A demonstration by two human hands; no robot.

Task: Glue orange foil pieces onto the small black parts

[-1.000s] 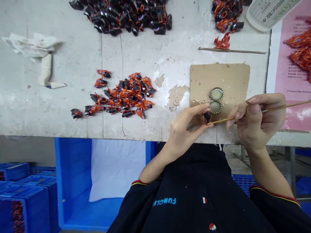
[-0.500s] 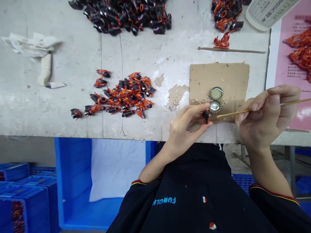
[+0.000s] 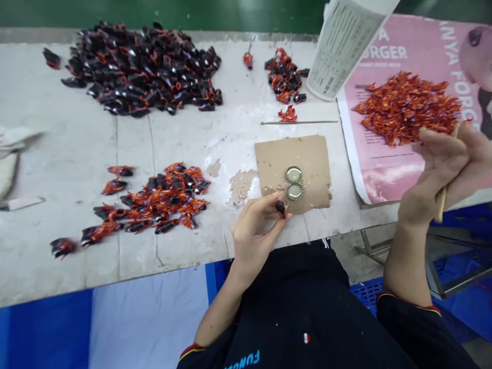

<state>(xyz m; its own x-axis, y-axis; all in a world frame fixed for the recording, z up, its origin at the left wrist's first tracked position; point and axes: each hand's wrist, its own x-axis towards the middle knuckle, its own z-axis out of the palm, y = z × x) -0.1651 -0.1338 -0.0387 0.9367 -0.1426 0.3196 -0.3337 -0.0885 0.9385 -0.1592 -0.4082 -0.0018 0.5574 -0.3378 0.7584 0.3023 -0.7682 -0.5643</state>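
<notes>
Between its thumb and fingertips, my left hand (image 3: 255, 233) pinches a small glossy black part (image 3: 281, 208) beside a square of cardboard (image 3: 269, 159). Two bottle caps (image 3: 294, 175) lie on that cardboard, with pale contents inside. Farther right, my right hand (image 3: 442, 174) is at the near edge of a heap of orange flame-shaped pieces (image 3: 407, 110). A thin wooden stick (image 3: 442, 202) is held in it, pointing down past the palm. The right fingers are smeared by motion, and whether they touch an orange piece is hidden.
A pile of black parts (image 3: 142, 72) lies at the back left. Joined orange-and-black pieces (image 3: 165, 200) are spread nearer. A white bottle (image 3: 342, 48) stands by the pink printed sheet (image 3: 384, 179). Another stick (image 3: 307, 122) lies behind the cardboard. Blue bins (image 3: 46, 328) sit below the table edge.
My right hand has moved from the bottle caps to the orange heap, and its stick has swung from near level to steep. The view has shifted right and up; my left hand still holds the black part.
</notes>
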